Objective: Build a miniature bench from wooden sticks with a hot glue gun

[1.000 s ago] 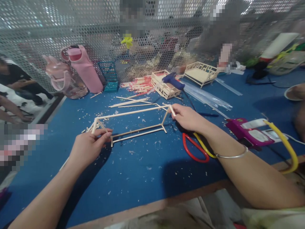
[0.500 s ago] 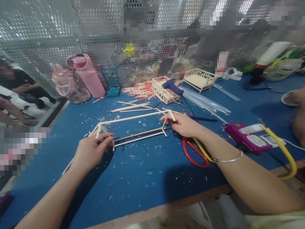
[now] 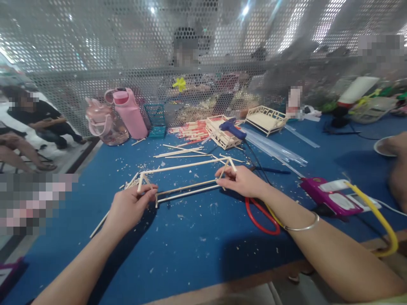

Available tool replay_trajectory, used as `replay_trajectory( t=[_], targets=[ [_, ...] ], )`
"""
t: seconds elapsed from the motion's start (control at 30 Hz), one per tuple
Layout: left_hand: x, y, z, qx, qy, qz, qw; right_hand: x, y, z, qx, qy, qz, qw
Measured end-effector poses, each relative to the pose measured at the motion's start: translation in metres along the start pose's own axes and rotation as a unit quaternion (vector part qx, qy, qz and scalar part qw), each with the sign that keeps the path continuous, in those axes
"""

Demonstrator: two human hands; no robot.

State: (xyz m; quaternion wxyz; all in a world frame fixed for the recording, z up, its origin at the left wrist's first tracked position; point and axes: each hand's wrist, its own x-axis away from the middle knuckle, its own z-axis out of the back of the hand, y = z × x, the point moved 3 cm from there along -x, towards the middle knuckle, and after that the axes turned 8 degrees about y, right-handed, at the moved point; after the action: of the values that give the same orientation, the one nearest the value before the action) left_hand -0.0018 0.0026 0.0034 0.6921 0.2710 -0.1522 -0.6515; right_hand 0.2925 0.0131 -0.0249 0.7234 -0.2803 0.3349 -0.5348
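Note:
Between my hands stretches a frame of thin wooden sticks (image 3: 187,164), with long rails joined by angled short sticks at both ends. My left hand (image 3: 132,207) pinches the left end between thumb and fingers. At the other end, my right hand (image 3: 240,181) has its fingers closed around the angled sticks. Beyond the frame lie several loose sticks (image 3: 181,151). A small wooden stick model (image 3: 222,132) stands farther back with a blue glue gun (image 3: 233,128) on it. To its right is another wooden model shaped like a bed (image 3: 266,120).
Clear glue sticks (image 3: 276,146) lie behind my right hand. A purple power strip (image 3: 330,197) with a yellow cable (image 3: 381,216) sits at the right, near a red loop (image 3: 260,220). Pink bottles (image 3: 131,114) stand before the perforated metal screen (image 3: 127,51). Another person's arm (image 3: 397,165) is at the right edge.
My right hand has shifted its fingers inward and down along the frame's right end, now covering the lower corner. My left hand keeps its hold. The camera view has tilted upward slightly.

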Motion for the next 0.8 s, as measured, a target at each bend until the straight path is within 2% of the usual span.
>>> replay_trajectory(
  t=[0.13, 0.4, 0.57, 0.8],
  targets=[
    [0.0016, 0.0008, 0.0010, 0.013, 0.010, -0.014, 1.000, 0.0002, -0.0044, 0.0003, 0.038, 0.029, 0.011, 0.999],
    [0.0040, 0.0071, 0.0036, 0.031, 0.035, -0.065, 0.997, 0.0001, -0.0052, 0.0010, 0.048, 0.030, 0.030, 0.998],
    [0.0043, 0.0075, 0.0046, 0.028, 0.042, -0.073, 0.996, 0.0009, -0.0075, 0.0020, 0.044, 0.041, 0.021, 0.998],
    [0.0062, 0.0074, 0.0064, 0.037, 0.045, -0.075, 0.995, 0.0034, -0.0032, -0.0036, 0.005, 0.010, 0.003, 1.000]
  ],
)
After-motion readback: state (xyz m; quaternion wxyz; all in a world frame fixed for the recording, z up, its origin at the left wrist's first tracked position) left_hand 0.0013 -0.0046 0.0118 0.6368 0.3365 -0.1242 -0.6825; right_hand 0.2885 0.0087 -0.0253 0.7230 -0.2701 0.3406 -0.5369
